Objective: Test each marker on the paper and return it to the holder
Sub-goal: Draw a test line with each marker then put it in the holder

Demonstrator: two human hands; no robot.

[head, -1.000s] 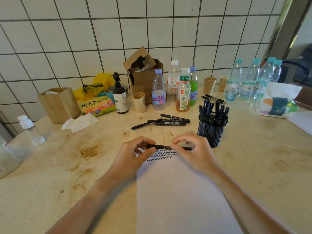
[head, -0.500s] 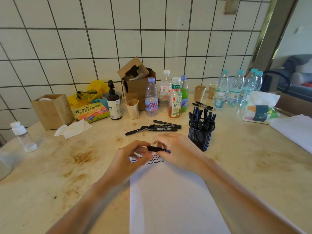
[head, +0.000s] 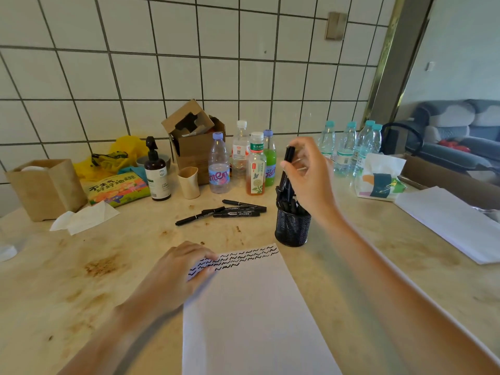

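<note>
A light, stiff marker (head: 287, 165) is pinched mid-barrel by the right hand (head: 308, 180) above the holder (head: 292, 228); the paper (head: 251, 307) is pressed by the left hand (head: 176, 272), its fingers loosely bent.

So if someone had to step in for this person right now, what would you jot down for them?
Right hand: holds a black marker upright over the mesh holder, not yet dropped in.
Left hand: rests on the paper at its top left corner, fingers loosely bent.
Done: three rows of squiggles across the top of the paper; the holder already has many markers.
Left: drop this marker in, then probably test the loose markers lying on the table behind the paper and put them in the holder too.
</note>
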